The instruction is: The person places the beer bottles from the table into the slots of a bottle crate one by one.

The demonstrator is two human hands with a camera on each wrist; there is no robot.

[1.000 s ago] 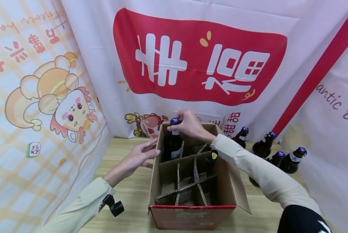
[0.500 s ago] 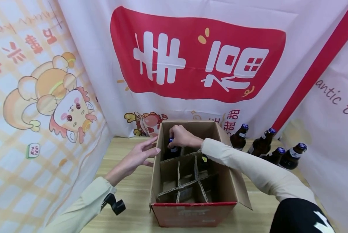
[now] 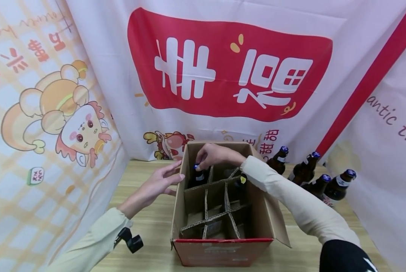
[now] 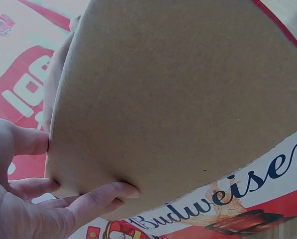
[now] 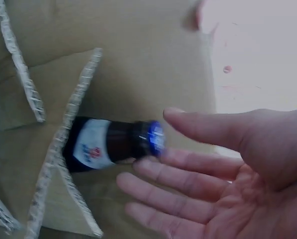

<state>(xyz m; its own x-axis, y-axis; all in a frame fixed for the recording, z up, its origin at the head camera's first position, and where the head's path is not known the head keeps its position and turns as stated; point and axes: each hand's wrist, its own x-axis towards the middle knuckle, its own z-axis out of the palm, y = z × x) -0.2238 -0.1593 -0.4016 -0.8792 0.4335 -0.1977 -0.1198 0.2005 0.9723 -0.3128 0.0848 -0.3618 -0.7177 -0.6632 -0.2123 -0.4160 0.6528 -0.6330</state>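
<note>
My right hand [image 3: 211,155] reaches into the back left of a cardboard box [image 3: 223,251] with cardboard dividers. A dark glass beer bottle [image 5: 119,142] with a blue cap stands in that compartment. In the right wrist view my fingers and thumb are spread around the cap, the thumb apart from it and the index finger right beside it. My left hand [image 3: 155,187] rests against the box's left side. In the left wrist view its fingers lie against a brown cardboard flap [image 4: 188,94], above a printed side reading Budweiser.
Several capped bottles [image 3: 340,187] stand on the wooden table [image 3: 301,245] to the right of the box. A flap [image 3: 277,219] sticks out from the box's right side. Printed curtains [image 3: 114,75] hang behind and along both sides.
My right hand has lowered the bottle into the back left compartment, and its fingers have loosened from the neck. My left hand has stayed against the box.
</note>
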